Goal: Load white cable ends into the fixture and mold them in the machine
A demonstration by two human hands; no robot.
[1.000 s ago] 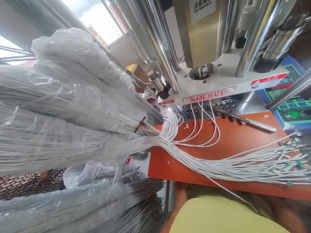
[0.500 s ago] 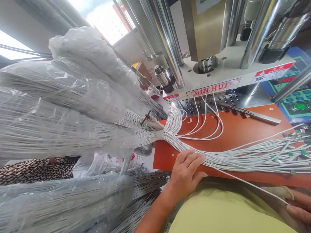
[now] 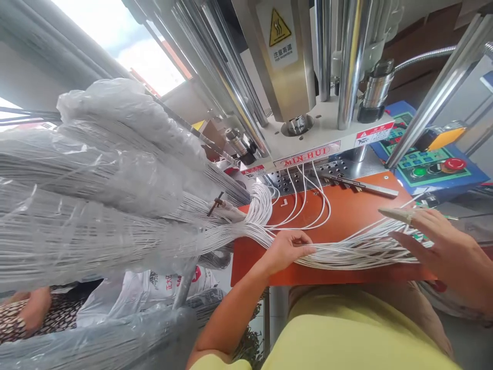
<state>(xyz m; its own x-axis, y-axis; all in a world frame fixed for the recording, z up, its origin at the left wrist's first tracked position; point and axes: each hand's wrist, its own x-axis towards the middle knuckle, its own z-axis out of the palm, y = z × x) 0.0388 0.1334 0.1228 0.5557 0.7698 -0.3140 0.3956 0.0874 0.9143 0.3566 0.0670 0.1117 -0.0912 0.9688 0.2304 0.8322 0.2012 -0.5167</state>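
A bundle of thin white cables [image 3: 346,255] runs along the front of the orange board [image 3: 356,198]. Near the board's left part, my left hand [image 3: 289,249] is closed on the cables, thumb and fingers pinching them. My right hand [image 3: 442,249] hovers over the right end of the bundle with thumb and fingers apart, a pale cover on at least one fingertip. It partly hides the cable ends. Behind, a few white cables [image 3: 327,203] loop from under the press [image 3: 308,156] marked MIN-HUI and join the bundle at the left.
A slotted metal bar [image 3: 362,186] lies on the board's back edge. At right stands a blue control box [image 3: 435,154] with a red knob [image 3: 454,164]. Plastic-wrapped cable bundles [image 3: 96,205] fill the left, beside a T-handled clamp [image 3: 217,202]. Another person's arm [image 3: 36,308] shows at lower left.
My right hand has let go of the single cable at lower right and risen over the bundle's right end. My left hand has closed on the bundle. The view has shifted right.
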